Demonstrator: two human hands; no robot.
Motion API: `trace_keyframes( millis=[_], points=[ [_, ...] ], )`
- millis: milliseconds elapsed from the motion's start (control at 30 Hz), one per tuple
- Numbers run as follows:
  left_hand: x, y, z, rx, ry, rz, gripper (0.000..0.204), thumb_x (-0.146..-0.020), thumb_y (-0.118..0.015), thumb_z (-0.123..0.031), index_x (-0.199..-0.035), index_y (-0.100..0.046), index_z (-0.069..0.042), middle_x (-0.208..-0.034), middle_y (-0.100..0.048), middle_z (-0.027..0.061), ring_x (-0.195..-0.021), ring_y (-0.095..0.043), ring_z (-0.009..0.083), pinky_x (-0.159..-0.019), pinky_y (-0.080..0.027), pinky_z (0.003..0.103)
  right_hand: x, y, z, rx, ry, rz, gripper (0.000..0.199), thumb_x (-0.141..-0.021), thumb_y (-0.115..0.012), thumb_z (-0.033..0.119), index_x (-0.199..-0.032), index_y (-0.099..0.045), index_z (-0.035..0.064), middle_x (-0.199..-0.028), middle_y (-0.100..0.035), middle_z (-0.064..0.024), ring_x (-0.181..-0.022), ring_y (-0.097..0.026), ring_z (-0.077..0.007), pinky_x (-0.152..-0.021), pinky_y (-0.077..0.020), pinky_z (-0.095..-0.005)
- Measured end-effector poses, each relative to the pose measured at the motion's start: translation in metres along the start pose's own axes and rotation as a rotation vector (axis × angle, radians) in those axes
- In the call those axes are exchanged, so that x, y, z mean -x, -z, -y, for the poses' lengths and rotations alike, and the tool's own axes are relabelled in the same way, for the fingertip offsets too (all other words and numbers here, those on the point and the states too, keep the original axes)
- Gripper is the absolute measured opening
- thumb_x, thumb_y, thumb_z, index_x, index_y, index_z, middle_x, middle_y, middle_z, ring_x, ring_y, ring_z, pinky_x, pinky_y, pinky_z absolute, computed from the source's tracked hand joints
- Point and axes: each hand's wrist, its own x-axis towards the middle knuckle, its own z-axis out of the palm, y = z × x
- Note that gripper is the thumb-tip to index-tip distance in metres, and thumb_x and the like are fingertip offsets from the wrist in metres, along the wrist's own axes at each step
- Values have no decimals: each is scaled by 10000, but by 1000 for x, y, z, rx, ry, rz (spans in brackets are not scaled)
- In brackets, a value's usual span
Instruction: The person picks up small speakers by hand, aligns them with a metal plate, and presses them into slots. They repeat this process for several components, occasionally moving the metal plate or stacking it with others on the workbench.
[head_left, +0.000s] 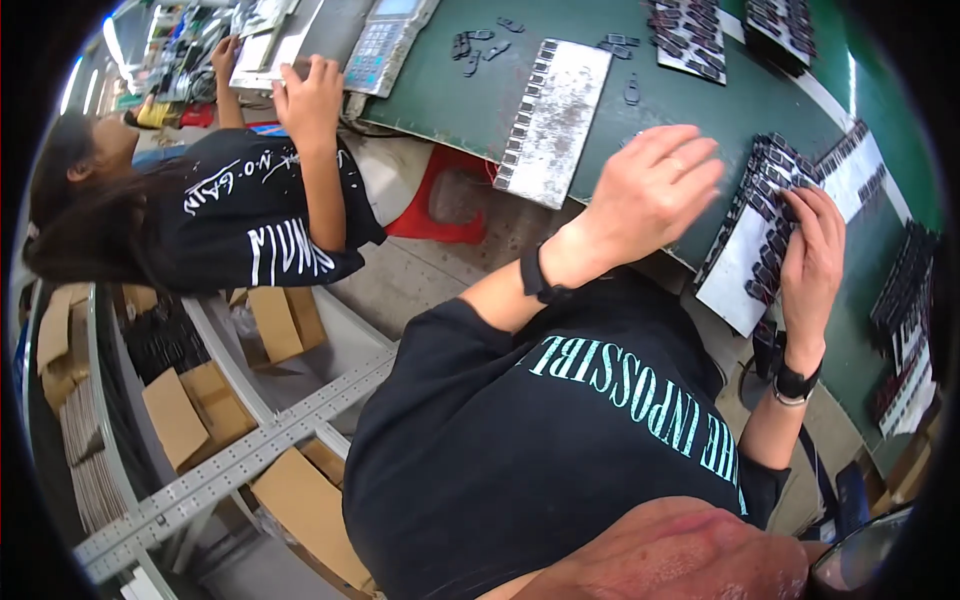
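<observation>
My left hand (655, 190) is raised over the front edge of the green table, its fingers loosely bent and slightly apart; I see nothing in it, though its palm side is hidden. To its left lies a white board (560, 120) with a row of small black parts along one edge. My right hand (815, 255) rests at the right side of another white board (738, 285). Its fingers reach over the small black parts (775, 170) crowded on that board, fingertips touching them. Thumb and forefinger look apart. What lies under the fingers is hidden.
Loose black parts (632, 90) lie on the green table (440, 95). More loaded boards (690, 40) stand at the back and right. At left, a co-worker (200, 200) handles a pale panel beside a keypad device (385, 45). A red stool (440, 195) and cardboard boxes (200, 410) are below.
</observation>
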Motion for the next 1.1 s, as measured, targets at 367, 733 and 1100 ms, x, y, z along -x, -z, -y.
trace_keyframes(
  millis=[367,733,1100],
  points=[
    [86,109,24,-418,318,429,535,-766,-756,-154,-1275,-609,-82,-1330,-581,113,-1305,-494,274,-1178,-256,506,4,21,12,-166,-106,-60,257,-930,-529,-63,-1120,-691,-4,-1166,-656,-120,-1177,-591,-243,-1031,-421,-341],
    [37,127,44,-399,149,135,479,-765,-650,44,-1240,-616,-8,-1185,-683,123,-1118,-650,269,-1049,-462,459,1,39,1,-234,-158,-74,238,-954,-536,-29,-1151,-670,-12,-1154,-657,-123,-1130,-612,-245,-1013,-435,-330],
    [-63,70,0,-46,-332,3,329,-796,-704,-31,-1109,-705,-134,-1130,-712,53,-1108,-663,250,-1032,-485,465,-20,69,-30,-1617,-651,56,407,-1048,-491,270,-1338,-537,-11,-1161,-668,-134,-951,-660,-188,-756,-543,-271]
  ],
)
